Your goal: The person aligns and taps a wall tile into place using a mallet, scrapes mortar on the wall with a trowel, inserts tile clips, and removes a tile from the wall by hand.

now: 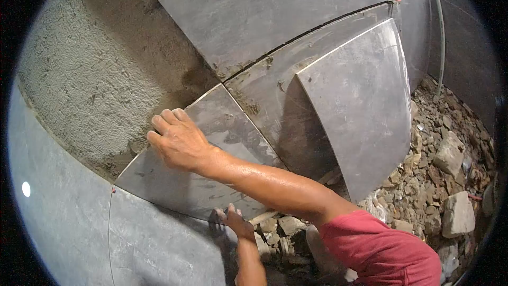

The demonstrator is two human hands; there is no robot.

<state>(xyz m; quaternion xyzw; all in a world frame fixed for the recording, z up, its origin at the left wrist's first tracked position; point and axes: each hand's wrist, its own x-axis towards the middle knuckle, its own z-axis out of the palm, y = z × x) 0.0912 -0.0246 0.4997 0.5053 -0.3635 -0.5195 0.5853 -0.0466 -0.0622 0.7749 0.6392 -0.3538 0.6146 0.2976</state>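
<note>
A grey tile (227,130) lies against the wall beside larger fitted tiles. My right hand (180,140) reaches across it, with curled fingers gripping its upper edge next to the rough mortar (90,69). At the tile's lower edge is my left hand (234,221), its fingers bent against that edge; part of its grip is hidden. A thin joint line separates the tile from the neighbouring tile (264,90) on the right. A small red piece (113,190) sits at the tile's lower left corner.
A loose cut tile (360,106) leans against the wall on the right. Stones and rubble (448,153) cover the ground at the right and below. A thin hose or cable (441,37) hangs at the upper right. More grey tiles (159,238) line the lower left.
</note>
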